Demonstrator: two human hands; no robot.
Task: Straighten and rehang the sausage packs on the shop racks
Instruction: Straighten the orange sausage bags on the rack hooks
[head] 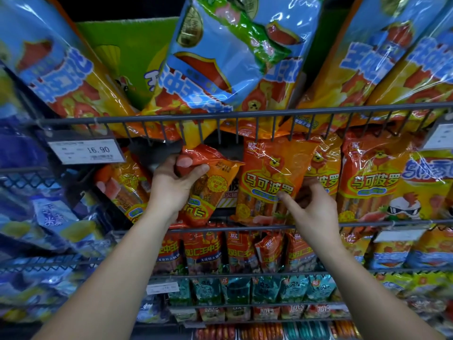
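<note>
Head view: the left hand grips the crumpled top of a tilted pack. The right hand pinches the lower right edge of the upright pack just beside it, both on the middle rack under the rail. The hook is hidden, so the tilted pack's bunched header could miss it and the slick film slide loose; a hard tug might also drag neighbouring packs askew.
</note>
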